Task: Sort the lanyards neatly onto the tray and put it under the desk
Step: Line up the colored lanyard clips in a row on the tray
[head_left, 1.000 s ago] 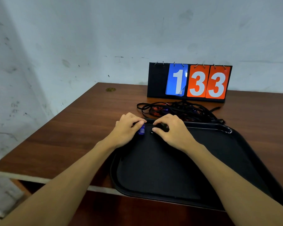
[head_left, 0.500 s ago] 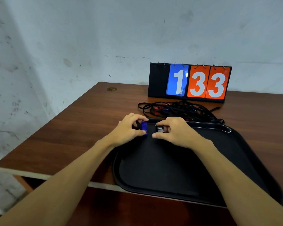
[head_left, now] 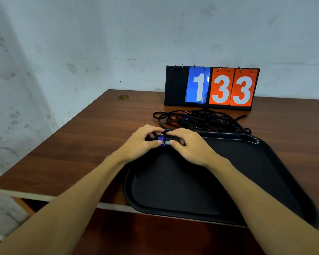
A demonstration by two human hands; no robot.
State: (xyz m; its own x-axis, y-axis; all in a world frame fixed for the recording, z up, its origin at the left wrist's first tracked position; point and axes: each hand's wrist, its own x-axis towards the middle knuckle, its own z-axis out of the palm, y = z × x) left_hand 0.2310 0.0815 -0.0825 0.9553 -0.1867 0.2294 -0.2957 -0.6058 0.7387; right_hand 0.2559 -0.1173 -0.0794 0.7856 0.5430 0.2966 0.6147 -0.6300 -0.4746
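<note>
Head view. Readable: "1" on one blue card, "3" and "3" on two orange cards of scoreboard (head_left: 175,85), at back of tabletop (head_left: 90,135). One black tray (head_left: 247,162), overhanging front edge. One tangled heap of black lanyards (head_left: 201,119) between tray and scoreboard; number not countable. Pinched in left grip (head_left: 142,142): blue clip (head_left: 161,139). Pinched in right grip (head_left: 190,146): metal end (head_left: 167,142). Both over tray's far-left corner. One gold disc (head_left: 123,97) far left.

Your left hand (head_left: 140,142) and right hand (head_left: 190,146) meet over tray (head_left: 265,162) far rim, lanyard clip (head_left: 164,141) pinched between them. Lanyard pile (head_left: 201,120) just beyond your fingers, on desk (head_left: 81,144). Scoreboard (head_left: 212,87) behind pile.
</note>
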